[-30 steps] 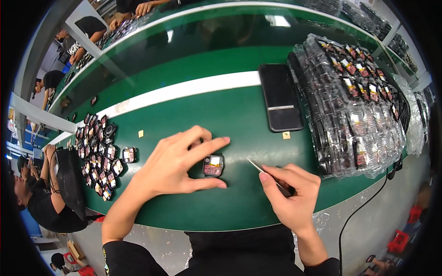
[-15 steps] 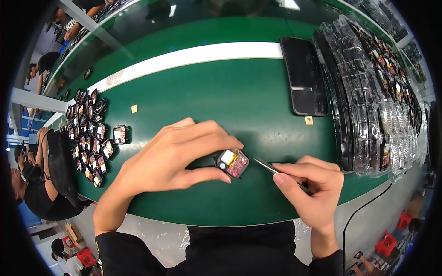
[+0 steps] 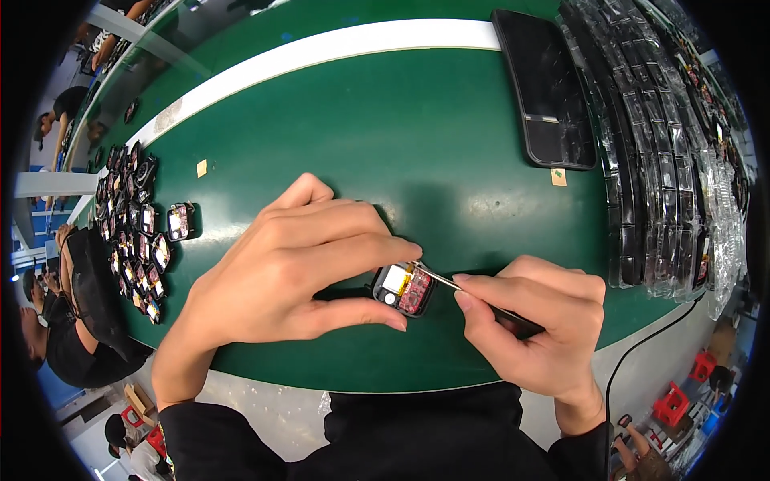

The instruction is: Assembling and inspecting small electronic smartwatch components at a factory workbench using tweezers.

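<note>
My left hand [image 3: 293, 268] grips a small black opened smartwatch case [image 3: 406, 292] on the green table, thumb at its near side and index finger at its far side. Inside the case show a red circuit board, a white block, a round pale disc and a strip of yellow tape. Pinched in my right hand [image 3: 541, 325] is a pair of metal tweezers [image 3: 489, 307]. Their tips reach the far edge of the board, close to my left index fingertip. Whether the tips hold anything is too small to tell.
Similar watch cases [image 3: 132, 232] lie heaped at the left, with a single case [image 3: 180, 221] beside them. A black phone [image 3: 548, 96] rests at the far right. Next to it stand stacked clear plastic trays [image 3: 666, 152]. Two small yellowish paper squares lie on the table [image 3: 345, 112]. A black cable hangs at the right.
The tweezers have moved left and up, from beside the case to over its board. My left hand has turned the case slightly. The whole view has shifted a little.
</note>
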The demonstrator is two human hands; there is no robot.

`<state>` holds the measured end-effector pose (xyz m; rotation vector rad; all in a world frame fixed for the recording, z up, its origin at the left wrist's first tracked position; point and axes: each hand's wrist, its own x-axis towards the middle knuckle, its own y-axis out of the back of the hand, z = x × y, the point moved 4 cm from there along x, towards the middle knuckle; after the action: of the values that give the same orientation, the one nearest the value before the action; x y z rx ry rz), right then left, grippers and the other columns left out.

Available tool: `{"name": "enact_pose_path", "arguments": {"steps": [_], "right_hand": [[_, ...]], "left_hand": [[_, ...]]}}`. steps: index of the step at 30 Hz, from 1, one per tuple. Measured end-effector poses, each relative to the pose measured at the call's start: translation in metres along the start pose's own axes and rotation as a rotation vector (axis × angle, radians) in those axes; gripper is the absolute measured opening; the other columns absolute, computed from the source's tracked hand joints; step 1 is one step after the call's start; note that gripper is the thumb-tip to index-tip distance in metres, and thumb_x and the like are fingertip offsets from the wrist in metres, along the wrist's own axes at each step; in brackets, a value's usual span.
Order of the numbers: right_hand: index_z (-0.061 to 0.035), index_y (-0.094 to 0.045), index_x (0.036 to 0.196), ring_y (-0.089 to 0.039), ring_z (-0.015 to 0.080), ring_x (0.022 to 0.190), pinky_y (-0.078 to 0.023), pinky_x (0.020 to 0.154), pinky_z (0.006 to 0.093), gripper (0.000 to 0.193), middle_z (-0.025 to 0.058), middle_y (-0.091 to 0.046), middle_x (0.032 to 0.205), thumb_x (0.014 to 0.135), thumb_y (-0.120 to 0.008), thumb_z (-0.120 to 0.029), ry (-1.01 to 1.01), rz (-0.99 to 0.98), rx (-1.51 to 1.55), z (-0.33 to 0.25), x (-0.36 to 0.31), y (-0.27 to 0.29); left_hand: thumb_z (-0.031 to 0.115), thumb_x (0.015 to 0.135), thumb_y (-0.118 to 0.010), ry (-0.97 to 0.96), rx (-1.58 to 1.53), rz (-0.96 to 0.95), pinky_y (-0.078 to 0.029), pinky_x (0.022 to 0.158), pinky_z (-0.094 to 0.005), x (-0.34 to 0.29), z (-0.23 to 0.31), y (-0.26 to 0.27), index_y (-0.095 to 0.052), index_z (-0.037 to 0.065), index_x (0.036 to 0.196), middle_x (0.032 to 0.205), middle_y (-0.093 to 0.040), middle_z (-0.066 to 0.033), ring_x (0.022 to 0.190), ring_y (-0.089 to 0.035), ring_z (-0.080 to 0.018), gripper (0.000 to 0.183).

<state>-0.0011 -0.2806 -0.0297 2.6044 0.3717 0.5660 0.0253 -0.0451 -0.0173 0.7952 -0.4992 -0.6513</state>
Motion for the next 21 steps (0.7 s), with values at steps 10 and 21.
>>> {"name": "enact_pose_path", "arguments": {"steps": [10, 21], "right_hand": [[0.0024, -0.084, 0.101, -0.054, 0.0143, 0.049, -0.04, 0.045, 0.0302, 0.026, 0.0024, -0.061, 0.07, 0.075, -0.087, 0.008, 0.082, 0.057, -0.087, -0.0027, -0.004, 0.0016], [0.0037, -0.083, 0.101, -0.058, 0.0163, 0.053, -0.044, 0.046, 0.0313, 0.029, 0.0031, -0.059, 0.07, 0.074, -0.087, 0.011, 0.151, 0.073, -0.055, -0.0012, -0.0056, -0.0026]], "left_hand": [[0.045, 0.067, -0.102, 0.07, 0.056, -0.053, -0.037, 0.078, -0.0355, 0.0033, 0.0039, 0.0037, -0.084, 0.006, 0.116, 0.092, -0.079, -0.0015, 0.079, -0.069, -0.0192, 0.065], [0.048, 0.067, -0.101, 0.038, 0.007, -0.085, -0.034, 0.079, -0.0364, 0.0045, -0.0042, 0.0062, -0.084, 0.007, 0.116, 0.095, -0.081, -0.0018, 0.081, -0.07, -0.0183, 0.066]]}}
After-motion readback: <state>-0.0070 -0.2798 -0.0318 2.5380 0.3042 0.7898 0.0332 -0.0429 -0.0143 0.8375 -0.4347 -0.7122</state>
